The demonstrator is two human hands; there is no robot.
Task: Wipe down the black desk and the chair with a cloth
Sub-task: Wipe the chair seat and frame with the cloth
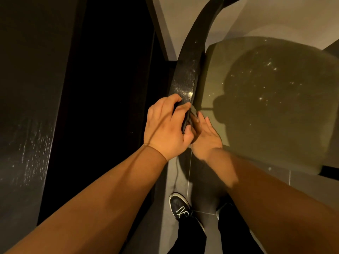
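Note:
The chair's curved black rail (187, 70), speckled with dust, runs up the middle of the view. Its olive seat (275, 116) lies to the right. My left hand (165, 129) curls over the rail's near end and grips a dark cloth (189, 119) against it. On the seat side of the rail, my right hand (206, 138) touches the cloth with its fingers straight. Most of the cloth is hidden between the two hands. The black desk (27, 107) fills the left side, with pale streaks on its surface.
A dark gap lies between the desk and the chair. Below my arms are grey floor tiles (201, 184) and my black shoe (180, 206). A thin cable (176, 173) trails down the floor. A pale wall (275, 15) is behind the chair.

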